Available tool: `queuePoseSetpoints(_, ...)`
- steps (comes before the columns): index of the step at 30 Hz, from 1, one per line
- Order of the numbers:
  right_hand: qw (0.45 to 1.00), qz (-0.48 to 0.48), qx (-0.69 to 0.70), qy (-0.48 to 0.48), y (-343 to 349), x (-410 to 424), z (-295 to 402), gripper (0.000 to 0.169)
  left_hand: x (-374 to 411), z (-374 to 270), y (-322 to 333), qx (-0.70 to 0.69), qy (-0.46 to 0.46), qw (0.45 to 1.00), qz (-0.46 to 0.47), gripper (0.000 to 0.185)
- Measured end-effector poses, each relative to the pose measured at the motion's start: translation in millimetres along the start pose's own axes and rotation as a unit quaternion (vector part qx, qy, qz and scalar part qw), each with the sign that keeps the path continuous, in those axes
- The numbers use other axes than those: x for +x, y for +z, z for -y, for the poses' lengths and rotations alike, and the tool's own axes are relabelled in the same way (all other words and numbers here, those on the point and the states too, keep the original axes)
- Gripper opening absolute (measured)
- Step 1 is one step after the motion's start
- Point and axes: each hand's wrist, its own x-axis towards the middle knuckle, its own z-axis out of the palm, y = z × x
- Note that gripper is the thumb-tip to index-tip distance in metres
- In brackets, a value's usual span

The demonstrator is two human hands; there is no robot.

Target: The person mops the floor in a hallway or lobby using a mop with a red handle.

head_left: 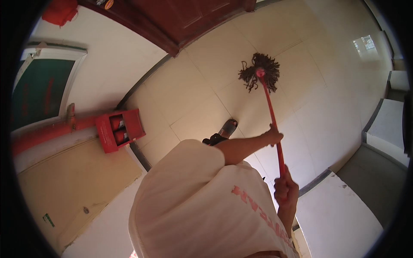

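Note:
A string mop with a red handle slants across the floor in front of me. Its dark, frayed head lies spread on pale floor tiles. My left hand is wrapped around the middle of the handle, that arm reaching across my body. Lower down, towards the top end of the handle, my right hand grips it in a fist. One of my feet, in a dark open-toed sandal, stands on the tiles left of the handle.
A dark red door stands beyond the floor. A red box holding red cylinders sits by the left wall, beside a red pipe. At the right are white wall sections with grey base trim and a step-like grey recess.

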Motion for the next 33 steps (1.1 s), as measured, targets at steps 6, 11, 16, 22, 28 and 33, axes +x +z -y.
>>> queuePoseSetpoints(6, 0.998, 0.039, 0.041, 0.03, 7.4, 43.2, 0.9, 0.032, 32.5, -12.6, -39.1, 0.02, 0.032, 0.997, -0.061, 0.106)
queuePoseSetpoints(11, 0.999, -0.01, 0.019, 0.024, -6.1, -4.9, -15.4, 0.036, -31.2, 2.6, -10.8, 0.011, 0.003, 1.0, -0.005, 0.103)
queuePoseSetpoints(16, 0.998, 0.042, 0.025, 0.034, -0.6, 41.5, 1.8, 0.032, 38.1, -3.4, -29.1, 0.027, 0.019, 0.998, -0.049, 0.102)
queuePoseSetpoints(22, 1.0, -0.017, -0.019, 0.017, -0.6, 1.6, -24.5, 0.04, -3.9, 25.7, -16.0, -0.002, 0.002, 1.0, -0.014, 0.108)
queuePoseSetpoints(28, 1.0, 0.009, -0.006, -0.012, -18.4, 33.9, -21.3, 0.041, 27.8, 19.3, -25.4, 0.021, -0.001, 1.0, -0.005, 0.109)
queuePoseSetpoints(33, 0.996, 0.059, 0.061, -0.038, -8.7, 52.4, -23.9, 0.029, 54.6, 10.0, -49.5, 0.068, 0.038, 0.997, 0.005, 0.105)
